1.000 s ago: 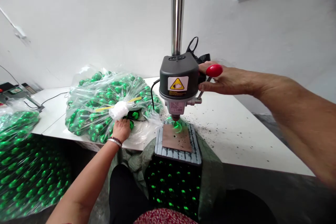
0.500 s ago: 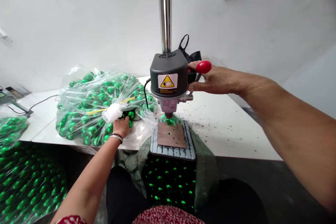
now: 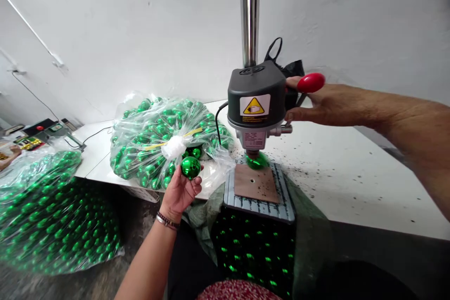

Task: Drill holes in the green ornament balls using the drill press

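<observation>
A shiny green bauble [image 3: 190, 168] is held in the fingers of my left hand [image 3: 180, 195], in front of a tied clear bag [image 3: 138, 147] full of such baubles. My right hand [image 3: 312, 105] grips the side of a drill press [image 3: 256, 91], thumb below and the other fingers partly hidden behind it. Beside that hand stands a lever with a red knob [image 3: 311, 82]. Under the chuck a green blur [image 3: 257, 161] surrounds the bit; I cannot make out what it is. Below lies a brown plate [image 3: 256, 183] with a small hole, on the grooved base [image 3: 286, 197].
Dark crumbs lie scattered on the white table [image 3: 333, 183]. An open green sack [image 3: 311, 234] with baubles hangs below the base. Another clear bag of baubles [image 3: 52, 215] stands at the left. Behind it, a person's hand [image 3: 12, 157] is near a second machine [image 3: 47, 129].
My left hand has come out of the bag's opening, bringing up a bauble. The right hand keeps its place at the drill press. The view has turned left.
</observation>
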Demonstrator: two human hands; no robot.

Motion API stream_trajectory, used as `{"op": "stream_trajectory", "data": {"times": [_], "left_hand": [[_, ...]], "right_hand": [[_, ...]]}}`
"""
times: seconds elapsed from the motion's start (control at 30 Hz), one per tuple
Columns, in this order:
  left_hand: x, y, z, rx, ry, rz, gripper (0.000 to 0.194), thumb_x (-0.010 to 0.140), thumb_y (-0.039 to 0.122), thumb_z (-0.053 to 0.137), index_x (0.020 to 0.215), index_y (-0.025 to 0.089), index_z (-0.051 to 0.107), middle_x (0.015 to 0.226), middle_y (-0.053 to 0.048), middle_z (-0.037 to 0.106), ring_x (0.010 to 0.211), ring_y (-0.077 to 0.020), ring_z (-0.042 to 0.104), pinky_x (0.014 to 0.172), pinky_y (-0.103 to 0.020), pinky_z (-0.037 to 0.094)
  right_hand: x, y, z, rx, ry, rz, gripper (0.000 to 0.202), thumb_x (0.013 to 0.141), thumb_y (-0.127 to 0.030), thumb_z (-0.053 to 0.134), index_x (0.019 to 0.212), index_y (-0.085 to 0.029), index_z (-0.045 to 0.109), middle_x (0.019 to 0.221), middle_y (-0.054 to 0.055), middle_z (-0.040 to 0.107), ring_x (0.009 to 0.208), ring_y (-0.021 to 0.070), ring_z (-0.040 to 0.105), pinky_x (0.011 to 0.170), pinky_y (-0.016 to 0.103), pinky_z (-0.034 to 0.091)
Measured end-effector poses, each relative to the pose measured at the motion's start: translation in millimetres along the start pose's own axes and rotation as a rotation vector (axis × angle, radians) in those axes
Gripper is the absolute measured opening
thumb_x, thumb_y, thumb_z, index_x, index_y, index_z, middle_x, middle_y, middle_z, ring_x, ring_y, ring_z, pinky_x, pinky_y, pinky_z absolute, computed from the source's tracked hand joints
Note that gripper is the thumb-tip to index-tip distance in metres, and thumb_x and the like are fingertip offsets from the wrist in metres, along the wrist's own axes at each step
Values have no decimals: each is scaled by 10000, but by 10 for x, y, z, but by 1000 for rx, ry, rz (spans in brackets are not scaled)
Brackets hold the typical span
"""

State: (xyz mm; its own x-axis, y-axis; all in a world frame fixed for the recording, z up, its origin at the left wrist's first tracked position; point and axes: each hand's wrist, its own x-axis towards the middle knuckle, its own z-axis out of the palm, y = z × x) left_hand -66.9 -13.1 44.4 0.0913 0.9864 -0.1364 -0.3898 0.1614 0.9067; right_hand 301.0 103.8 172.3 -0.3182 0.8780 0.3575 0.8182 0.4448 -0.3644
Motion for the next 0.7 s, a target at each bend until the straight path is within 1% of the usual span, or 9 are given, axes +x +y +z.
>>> {"op": "stream_trajectory", "data": {"times": [0.03,0.13,0.23,0.37,0.47,0.53,0.6,0.63,0.7], "left_hand": [[-15,-23,0,-32,6,-5,503,867,628,488,1137,211,572,1186,-88,631,723,-102,580,616,-247,458],[-51,-127,-40,-67,11,-16,437,813,538,617,1104,216,565,1120,-66,641,778,-127,619,626,-243,459],[-98,-291,-102,-73,-14,-53,438,759,469,696,1093,222,560,1011,-39,652,793,-148,637,652,-260,474],[-219,-585,-108,-121,-57,-145,469,727,431,751,1101,205,579,974,-42,669,815,-166,643,695,-288,500],[-368,-868,-63,-236,-71,-234,503,660,374,831,1077,205,606,952,-28,683,824,-162,667,702,-259,506],[-488,-1099,-47,-310,-73,-305,501,644,349,852,1069,212,623,961,-22,693,818,-160,684,700,-247,508],[-611,-1354,-57,-368,-69,-399,463,658,350,848,1048,211,638,968,-28,705,802,-161,693,693,-249,509],[-668,-1479,-71,-395,-58,-456,433,669,364,843,1020,204,645,959,-32,713,783,-161,695,675,-249,502],[-765,-1698,-103,-426,-25,-569,375,674,372,844,933,183,649,891,-33,722,737,-163,695,638,-246,481]], "right_hand": [[-15,-24,-4,-15,-26,17,768,708,-677,631,1347,-267,510,1198,107,640,997,222,622,857,429,504],[-76,-96,-6,20,-15,72,772,747,-642,616,1390,-242,460,1295,110,584,1162,267,565,949,466,478],[-131,-156,-10,40,-14,101,794,760,-626,612,1422,-231,421,1360,110,538,1238,288,519,1036,501,433],[-180,-225,-43,96,3,53,801,771,-613,617,1441,-230,403,1437,109,476,1321,300,457,1121,497,388],[-292,-231,-11,128,-8,105,874,760,-655,604,1490,-267,319,1499,95,418,1387,320,397,1161,528,346],[-458,-185,101,210,15,190,956,726,-685,622,1517,-311,238,1545,79,360,1422,328,359,1171,547,328],[-694,-107,308,342,97,284,970,693,-680,660,1506,-347,249,1570,56,321,1435,307,354,1183,529,326],[-823,-66,443,460,141,364,871,714,-672,644,1467,-370,328,1557,37,349,1409,286,399,1175,522,345],[-1057,-17,751,511,145,457,682,779,-701,529,1338,-311,512,1413,87,526,1276,281,539,1095,569,419]]}}
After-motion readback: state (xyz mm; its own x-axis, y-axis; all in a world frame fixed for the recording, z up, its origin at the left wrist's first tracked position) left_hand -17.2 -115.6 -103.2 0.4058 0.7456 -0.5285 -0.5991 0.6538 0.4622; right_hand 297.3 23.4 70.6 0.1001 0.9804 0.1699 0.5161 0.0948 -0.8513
